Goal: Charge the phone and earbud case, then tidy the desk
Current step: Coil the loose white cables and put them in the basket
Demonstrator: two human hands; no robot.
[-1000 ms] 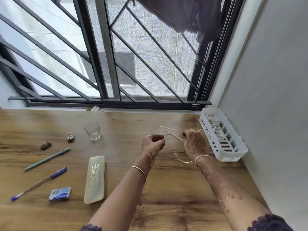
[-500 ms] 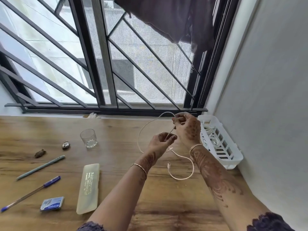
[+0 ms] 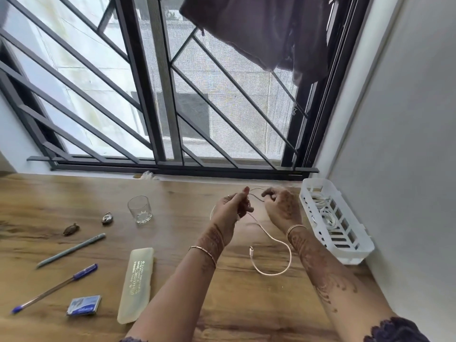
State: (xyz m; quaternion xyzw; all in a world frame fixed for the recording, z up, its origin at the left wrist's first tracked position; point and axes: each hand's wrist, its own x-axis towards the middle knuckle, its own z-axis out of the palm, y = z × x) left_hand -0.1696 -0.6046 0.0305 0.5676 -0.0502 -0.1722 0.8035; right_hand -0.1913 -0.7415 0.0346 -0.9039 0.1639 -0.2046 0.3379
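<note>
A thin white charging cable (image 3: pixel 276 239) hangs between both hands above the wooden desk (image 3: pixel 246 312). My left hand (image 3: pixel 232 209) grips several turns of it in curled fingers. My right hand (image 3: pixel 282 207) pinches the cable a short way to the right. A loose loop drops below the hands and its connector end (image 3: pixel 251 250) lies on the desk. A white slotted basket (image 3: pixel 357 245) stands at the right wall with more coiled white cables (image 3: pixel 325 213) inside. No phone or earbud case shows.
To the left lie an empty glass (image 3: pixel 140 209), a small metal piece (image 3: pixel 107 217), a dark clip (image 3: pixel 71 229), a grey pen (image 3: pixel 71 250), a blue pen (image 3: pixel 54 288), a blue eraser box (image 3: pixel 84 305) and a pale pencil case (image 3: pixel 136 283). The barred window (image 3: pixel 162 95) backs the desk.
My right hand has come down from its raised position to the level of the left hand. The big cable loop between them has closed up, and the hanging loop still trails on the desk.
</note>
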